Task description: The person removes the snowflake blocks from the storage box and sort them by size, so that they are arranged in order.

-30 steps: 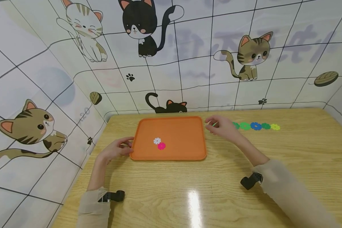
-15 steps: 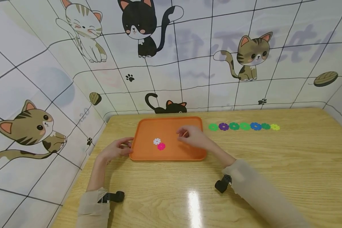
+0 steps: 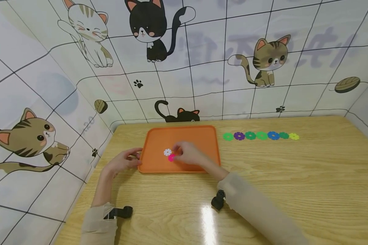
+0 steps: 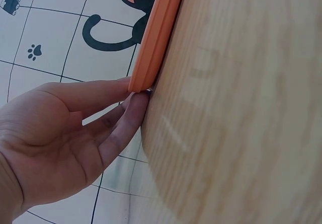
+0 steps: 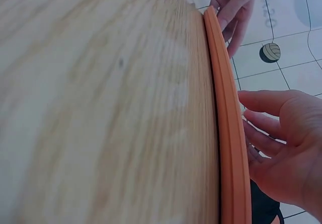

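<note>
An orange tray (image 3: 153, 136) lies on the table. Inside it are a white flower-shaped disc (image 3: 167, 152) and a pink flower-shaped disc (image 3: 170, 158) close together. My right hand (image 3: 188, 153) is over the tray, thumb and index finger apart beside the pink disc, partly covering it. The tray's rim hides those fingertips in the right wrist view. My left hand (image 3: 122, 160) touches the tray's left edge with thumb and fingers; in the left wrist view, relaxed fingers (image 4: 95, 94) meet the tray corner.
Right of the tray runs a row of flower-shaped discs: light green (image 3: 228, 136), purple (image 3: 236, 137), dark green (image 3: 247, 136), another light green (image 3: 259, 136), blue (image 3: 271, 137), another dark green (image 3: 284, 135) and yellow (image 3: 291, 137). Behind the wooden table (image 3: 171, 204) stands a cat-patterned wall (image 3: 208, 78).
My right hand has moved left from the near end of the disc row, across the tray, to the pink disc. The left hand stays at the tray's left edge.
</note>
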{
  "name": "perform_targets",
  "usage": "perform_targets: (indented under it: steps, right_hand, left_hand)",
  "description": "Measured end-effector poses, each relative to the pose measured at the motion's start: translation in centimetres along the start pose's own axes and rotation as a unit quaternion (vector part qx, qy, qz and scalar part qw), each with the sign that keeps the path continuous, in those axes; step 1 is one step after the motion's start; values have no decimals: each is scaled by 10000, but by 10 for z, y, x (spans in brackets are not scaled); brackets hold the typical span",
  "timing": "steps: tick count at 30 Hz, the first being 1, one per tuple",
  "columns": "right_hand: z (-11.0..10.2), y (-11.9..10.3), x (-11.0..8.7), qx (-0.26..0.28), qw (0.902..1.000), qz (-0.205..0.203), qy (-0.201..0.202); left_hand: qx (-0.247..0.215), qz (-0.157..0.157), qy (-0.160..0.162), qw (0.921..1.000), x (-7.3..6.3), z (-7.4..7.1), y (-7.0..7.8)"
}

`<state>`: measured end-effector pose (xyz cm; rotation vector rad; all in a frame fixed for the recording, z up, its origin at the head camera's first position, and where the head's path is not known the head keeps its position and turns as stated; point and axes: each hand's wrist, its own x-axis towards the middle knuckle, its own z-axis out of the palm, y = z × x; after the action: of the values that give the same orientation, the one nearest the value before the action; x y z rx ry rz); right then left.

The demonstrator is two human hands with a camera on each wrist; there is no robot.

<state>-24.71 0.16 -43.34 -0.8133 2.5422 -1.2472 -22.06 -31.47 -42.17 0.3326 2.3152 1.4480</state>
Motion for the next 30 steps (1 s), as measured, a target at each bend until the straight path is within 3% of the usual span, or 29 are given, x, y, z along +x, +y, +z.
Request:
perform_targets:
  steps: [9,30]
  right_hand:
    - [9,-4,5,-23,10000,38,-27]
    - [4,-8,5,-268,9983,174,-496]
  left_hand:
    - [-19,-4,7,10000,0,1,1]
    - [108,5,50,9999,-1,1,1]
